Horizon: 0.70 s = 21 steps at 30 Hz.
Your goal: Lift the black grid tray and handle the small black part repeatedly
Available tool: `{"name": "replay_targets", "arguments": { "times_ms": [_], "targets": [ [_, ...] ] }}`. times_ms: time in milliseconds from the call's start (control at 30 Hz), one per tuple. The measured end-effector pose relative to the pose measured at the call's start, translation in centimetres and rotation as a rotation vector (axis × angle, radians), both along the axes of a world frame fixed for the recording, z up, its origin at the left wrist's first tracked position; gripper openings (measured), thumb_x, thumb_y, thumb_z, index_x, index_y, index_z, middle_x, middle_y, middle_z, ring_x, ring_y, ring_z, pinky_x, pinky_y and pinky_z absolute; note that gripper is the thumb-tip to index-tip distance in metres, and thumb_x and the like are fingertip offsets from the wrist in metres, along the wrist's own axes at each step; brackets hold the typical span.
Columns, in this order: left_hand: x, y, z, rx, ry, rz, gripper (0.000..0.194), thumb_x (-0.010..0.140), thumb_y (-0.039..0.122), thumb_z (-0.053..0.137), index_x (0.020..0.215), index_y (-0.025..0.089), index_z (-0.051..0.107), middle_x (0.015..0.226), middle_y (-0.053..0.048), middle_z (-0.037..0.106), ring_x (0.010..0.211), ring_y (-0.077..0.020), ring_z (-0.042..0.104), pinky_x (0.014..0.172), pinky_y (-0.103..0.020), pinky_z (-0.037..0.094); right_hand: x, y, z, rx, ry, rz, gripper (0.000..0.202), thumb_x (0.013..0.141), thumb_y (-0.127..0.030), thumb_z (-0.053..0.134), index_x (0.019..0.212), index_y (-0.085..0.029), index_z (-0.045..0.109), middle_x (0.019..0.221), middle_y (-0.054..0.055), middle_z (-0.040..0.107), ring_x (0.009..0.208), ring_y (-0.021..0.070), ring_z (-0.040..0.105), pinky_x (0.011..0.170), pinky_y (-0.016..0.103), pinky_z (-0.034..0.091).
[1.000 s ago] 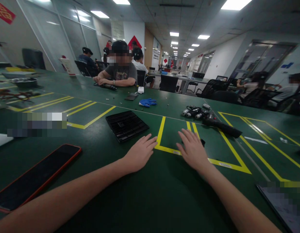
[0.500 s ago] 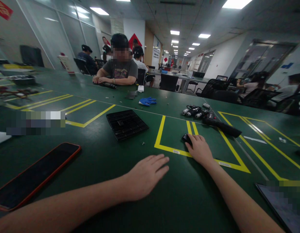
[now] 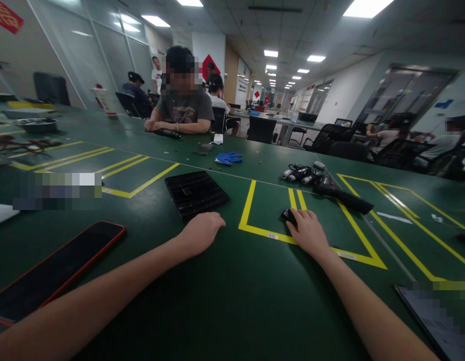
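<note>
My left hand (image 3: 203,233) is low over the green table, just in front of a black ribbed plastic tray (image 3: 198,193). Its fingers are curled together and point down at the table; anything between them is hidden. Farther right, my right hand (image 3: 309,231) rests inside a yellow-taped rectangle (image 3: 251,203). Its fingers close over a small black object (image 3: 287,215) with faint light marks, mostly covered by the hand.
A phone in an orange-edged case (image 3: 63,268) lies at left, a dark tablet-like device (image 3: 431,321) at lower right. Beyond are a blue glove (image 3: 228,158), several silver-and-black cylinders with cables (image 3: 305,174) and a long black object (image 3: 345,199). A person (image 3: 183,108) sits opposite.
My left hand has moved left and away from me, its spread fingers now curled where a small screw lay, which no longer shows. My right hand has stayed on the black object.
</note>
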<state>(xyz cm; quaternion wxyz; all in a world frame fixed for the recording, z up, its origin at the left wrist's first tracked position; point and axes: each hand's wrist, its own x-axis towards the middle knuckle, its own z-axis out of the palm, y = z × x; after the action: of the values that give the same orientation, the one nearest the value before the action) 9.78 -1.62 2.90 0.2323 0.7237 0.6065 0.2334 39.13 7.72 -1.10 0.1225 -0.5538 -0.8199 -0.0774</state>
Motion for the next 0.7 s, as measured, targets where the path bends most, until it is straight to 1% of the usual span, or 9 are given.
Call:
{"name": "replay_targets", "arguments": {
  "times_ms": [133, 167, 200, 267, 333, 400, 467, 567, 700],
  "targets": [
    [-3.5, 2.7, 3.0, -0.122, -0.729, 0.369, 0.012, 0.069, 0.010, 0.053, 0.078, 0.014, 0.059, 0.069, -0.004, 0.059, 0.060, -0.0130, 0.056, 0.056, -0.026, 0.047, -0.1, -0.1, 0.2, -0.010, 0.011, -0.001, 0.045, 0.086, -0.036, 0.038, 0.123, -0.012, 0.048, 0.115, 0.014, 0.057, 0.109, 0.0291, 0.042, 0.089, 0.041, 0.039],
    [-4.6, 3.5, 3.4, -0.116, -0.861, 0.457, 0.010, 0.069, 0.009, 0.051, 0.076, 0.013, 0.057, 0.065, -0.003, 0.057, 0.057, -0.0117, 0.054, 0.054, -0.024, 0.046, -0.2, -0.1, 0.2, -0.013, 0.013, -0.003, 0.045, 0.085, -0.035, 0.038, 0.123, -0.012, 0.048, 0.114, 0.014, 0.057, 0.108, 0.0291, 0.043, 0.089, 0.041, 0.039],
    [-5.7, 4.2, 3.7, -0.092, -0.889, 0.520, 0.008, 0.070, 0.011, 0.050, 0.074, 0.013, 0.056, 0.063, -0.003, 0.055, 0.056, -0.0115, 0.053, 0.052, -0.023, 0.044, -0.2, -0.1, 0.3, -0.015, 0.014, -0.006, 0.045, 0.085, -0.035, 0.038, 0.122, -0.012, 0.049, 0.114, 0.013, 0.057, 0.108, 0.0291, 0.043, 0.089, 0.041, 0.039],
    [-7.8, 5.4, 3.6, -0.024, -0.693, 0.622, 0.011, 0.074, 0.020, 0.049, 0.075, 0.013, 0.057, 0.062, -0.005, 0.055, 0.058, -0.0137, 0.054, 0.051, -0.024, 0.043, -0.3, -0.1, 0.3, -0.016, 0.017, -0.009, 0.045, 0.085, -0.035, 0.038, 0.122, -0.012, 0.049, 0.115, 0.014, 0.057, 0.109, 0.0290, 0.043, 0.090, 0.041, 0.038],
    [-9.4, 6.3, 2.9, 0.041, -0.254, 0.639, 0.022, 0.074, 0.032, 0.052, 0.078, 0.012, 0.060, 0.070, -0.008, 0.060, 0.069, -0.0197, 0.058, 0.056, -0.027, 0.043, -0.2, -0.1, 0.2, -0.012, 0.022, -0.008, 0.044, 0.085, -0.034, 0.039, 0.123, -0.012, 0.048, 0.116, 0.014, 0.057, 0.110, 0.0289, 0.042, 0.090, 0.041, 0.038],
    [-10.5, 6.8, 1.9, 0.052, 0.227, 0.568, 0.036, 0.071, 0.043, 0.056, 0.084, 0.010, 0.063, 0.083, -0.014, 0.064, 0.082, -0.0277, 0.059, 0.065, -0.031, 0.044, -0.2, 0.0, 0.2, -0.006, 0.025, -0.005, 0.044, 0.085, -0.034, 0.039, 0.123, -0.012, 0.048, 0.116, 0.014, 0.057, 0.110, 0.0287, 0.042, 0.090, 0.041, 0.038],
    [-11.2, 7.1, 1.0, -0.008, 0.575, 0.462, 0.049, 0.072, 0.050, 0.052, 0.090, 0.007, 0.064, 0.094, -0.019, 0.064, 0.090, -0.0325, 0.058, 0.072, -0.035, 0.043, -0.2, 0.1, 0.1, -0.002, 0.027, 0.001, 0.044, 0.085, -0.033, 0.041, 0.122, -0.012, 0.048, 0.115, 0.014, 0.057, 0.109, 0.0285, 0.042, 0.090, 0.041, 0.038],
    [-11.3, 7.2, 0.6, -0.076, 0.804, 0.339, 0.056, 0.078, 0.053, 0.041, 0.096, 0.005, 0.063, 0.099, -0.022, 0.063, 0.093, -0.0318, 0.059, 0.076, -0.035, 0.042, -0.1, 0.2, 0.0, -0.002, 0.041, 0.005, 0.044, 0.084, -0.033, 0.042, 0.122, -0.011, 0.049, 0.114, 0.015, 0.058, 0.108, 0.0289, 0.042, 0.091, 0.042, 0.038],
    [-10.7, 6.7, 1.1, -0.040, 0.866, 0.266, 0.049, 0.080, 0.048, 0.041, 0.091, 0.006, 0.064, 0.097, -0.020, 0.063, 0.092, -0.0301, 0.058, 0.075, -0.034, 0.042, -0.1, 0.5, -0.3, -0.041, 0.133, -0.012, 0.045, 0.083, -0.030, 0.045, 0.122, -0.009, 0.049, 0.115, 0.015, 0.057, 0.110, 0.0300, 0.041, 0.095, 0.043, 0.035]
  ]
}}
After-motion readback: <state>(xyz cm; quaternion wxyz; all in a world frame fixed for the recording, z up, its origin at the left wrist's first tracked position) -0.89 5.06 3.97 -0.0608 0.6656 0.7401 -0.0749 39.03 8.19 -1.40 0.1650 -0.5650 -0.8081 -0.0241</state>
